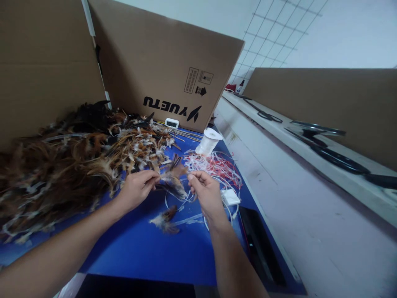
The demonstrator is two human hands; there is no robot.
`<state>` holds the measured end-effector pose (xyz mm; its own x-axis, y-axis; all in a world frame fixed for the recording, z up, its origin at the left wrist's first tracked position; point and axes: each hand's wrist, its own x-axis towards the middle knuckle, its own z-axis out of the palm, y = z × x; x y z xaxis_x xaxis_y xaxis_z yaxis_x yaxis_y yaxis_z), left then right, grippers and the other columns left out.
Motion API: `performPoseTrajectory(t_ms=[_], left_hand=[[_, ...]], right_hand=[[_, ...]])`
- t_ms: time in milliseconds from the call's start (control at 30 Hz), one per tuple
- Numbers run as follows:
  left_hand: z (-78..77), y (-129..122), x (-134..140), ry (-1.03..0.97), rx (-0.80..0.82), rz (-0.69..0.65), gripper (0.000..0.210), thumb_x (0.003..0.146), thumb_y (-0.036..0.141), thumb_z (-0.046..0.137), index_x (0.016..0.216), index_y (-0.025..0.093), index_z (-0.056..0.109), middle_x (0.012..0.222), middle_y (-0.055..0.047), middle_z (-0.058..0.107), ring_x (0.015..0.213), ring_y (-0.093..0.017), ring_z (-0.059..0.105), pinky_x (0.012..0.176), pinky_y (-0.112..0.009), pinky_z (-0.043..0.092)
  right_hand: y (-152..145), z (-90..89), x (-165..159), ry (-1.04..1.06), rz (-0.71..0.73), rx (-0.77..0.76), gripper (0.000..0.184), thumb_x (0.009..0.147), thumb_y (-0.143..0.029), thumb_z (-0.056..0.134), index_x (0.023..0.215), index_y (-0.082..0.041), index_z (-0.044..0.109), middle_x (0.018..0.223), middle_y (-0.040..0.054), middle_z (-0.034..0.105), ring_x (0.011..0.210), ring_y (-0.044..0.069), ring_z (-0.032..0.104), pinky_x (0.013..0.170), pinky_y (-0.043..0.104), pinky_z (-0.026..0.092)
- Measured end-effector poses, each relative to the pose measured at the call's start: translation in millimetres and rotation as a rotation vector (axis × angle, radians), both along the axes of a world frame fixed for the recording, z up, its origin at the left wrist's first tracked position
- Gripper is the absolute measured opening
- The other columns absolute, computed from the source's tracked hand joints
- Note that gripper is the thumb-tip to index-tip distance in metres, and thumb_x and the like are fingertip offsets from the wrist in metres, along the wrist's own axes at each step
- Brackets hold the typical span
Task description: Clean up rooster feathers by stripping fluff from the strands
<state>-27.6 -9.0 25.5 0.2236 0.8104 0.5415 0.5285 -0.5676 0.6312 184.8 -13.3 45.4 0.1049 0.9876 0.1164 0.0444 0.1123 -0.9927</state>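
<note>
Between my two hands hangs a small bunch of brown and grey feathers (175, 177) with pale fluff. My left hand (138, 188) is closed in a pinch on its fluffy left end. Just right of the bunch, my right hand (204, 191) is closed too, thumb against curled fingers. Its fingertips reach the bunch's edge; what they pinch is too small to make out. Below, a loose feather tuft (166, 220) lies on the blue tabletop (149, 256) beside a clear strip (190, 219).
A large feather pile (62, 165) covers the left side. Behind my right hand are a white spool (209, 140), red and white strands (217, 167) and a white box with a cable (230, 197). A black object (260, 244) lies right. Cardboard (167, 62) stands behind; scissors (268, 116) rest on a ledge.
</note>
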Motion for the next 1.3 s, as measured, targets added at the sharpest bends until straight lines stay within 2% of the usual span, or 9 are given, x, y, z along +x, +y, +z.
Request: performPoseTrajectory(t_ms=[133,367,533,600,667,767,833,967,1300], left_hand=[[-7.2,1,-3,0.217,0.149,0.04,0.018,0.088,0.023,0.05,0.089,0.021,0.068,0.079,-0.005,0.069,0.07,-0.016,0.063,0.067,-0.025,0.045],[-6.5,-1,-5,0.518,0.303,0.081,0.023,0.088,0.017,0.046,0.081,0.022,0.067,0.067,-0.003,0.06,0.061,-0.015,0.053,0.058,-0.025,0.039],[-6.8,-1,-6,0.607,0.42,0.088,0.02,0.087,0.013,0.047,0.08,0.02,0.064,0.065,-0.002,0.057,0.059,-0.015,0.051,0.056,-0.025,0.038],[-6.7,-1,-6,0.653,0.484,0.102,0.019,0.087,0.012,0.047,0.082,0.018,0.064,0.065,-0.002,0.057,0.059,-0.015,0.052,0.055,-0.025,0.038],[-5.6,-1,-6,0.702,0.533,0.116,0.019,0.088,0.012,0.046,0.082,0.018,0.063,0.065,-0.002,0.057,0.058,-0.015,0.053,0.055,-0.025,0.039],[-3.7,-3,-5,0.72,0.564,0.116,0.02,0.089,0.013,0.045,0.083,0.018,0.063,0.065,-0.001,0.058,0.059,-0.015,0.054,0.055,-0.026,0.041],[-3.2,-3,-4,0.714,0.572,0.102,0.02,0.089,0.013,0.044,0.085,0.017,0.063,0.065,-0.001,0.058,0.059,-0.015,0.055,0.056,-0.026,0.042],[-4.2,-5,-2,0.698,0.594,0.056,0.02,0.089,0.013,0.044,0.089,0.017,0.063,0.068,-0.002,0.061,0.063,-0.015,0.057,0.058,-0.026,0.044],[-3.2,-8,2,0.726,0.616,-0.005,0.017,0.088,0.012,0.045,0.089,0.014,0.062,0.07,-0.003,0.062,0.062,-0.016,0.057,0.056,-0.028,0.044]], right_hand=[[-5,4.3,0,-0.075,0.012,0.048,0.017,0.072,-0.033,0.065,0.074,-0.017,0.063,0.055,-0.0043,0.052,0.047,0.008,0.042,0.046,0.021,0.034],[-16,3.2,-7,-0.463,0.026,0.297,0.011,0.082,-0.022,0.055,0.075,-0.019,0.064,0.063,-0.0017,0.059,0.054,0.01,0.05,0.055,0.024,0.042],[-25,9.2,-7,-0.554,-0.176,0.655,0.012,0.085,-0.017,0.054,0.088,-0.02,0.065,0.075,0.0021,0.065,0.066,0.014,0.058,0.064,0.027,0.047],[-27,10.6,-7,-0.538,-0.231,0.703,0.01,0.084,-0.017,0.056,0.088,-0.02,0.065,0.075,0.0018,0.065,0.067,0.013,0.059,0.064,0.026,0.047],[-27,9.4,-8,-0.548,-0.162,0.636,0.009,0.084,-0.018,0.056,0.086,-0.019,0.064,0.074,0.0004,0.065,0.063,0.012,0.058,0.062,0.024,0.046],[-23,3.3,-11,-0.601,0.02,0.435,0.01,0.084,-0.018,0.054,0.079,-0.019,0.062,0.068,-0.0018,0.061,0.058,0.01,0.054,0.059,0.022,0.044],[-21,-1.4,-14,-0.625,0.065,0.355,0.01,0.082,-0.018,0.053,0.074,-0.019,0.06,0.063,-0.0034,0.057,0.056,0.009,0.051,0.057,0.022,0.041],[-19,-6.8,-16,-0.646,0.058,0.305,0.01,0.078,-0.016,0.053,0.07,-0.019,0.057,0.058,-0.0052,0.051,0.052,0.009,0.047,0.056,0.021,0.038],[-18,-8.0,-18,-0.698,0.03,0.294,0.01,0.075,-0.017,0.052,0.067,-0.019,0.057,0.056,-0.0046,0.052,0.05,0.009,0.046,0.054,0.022,0.037]])
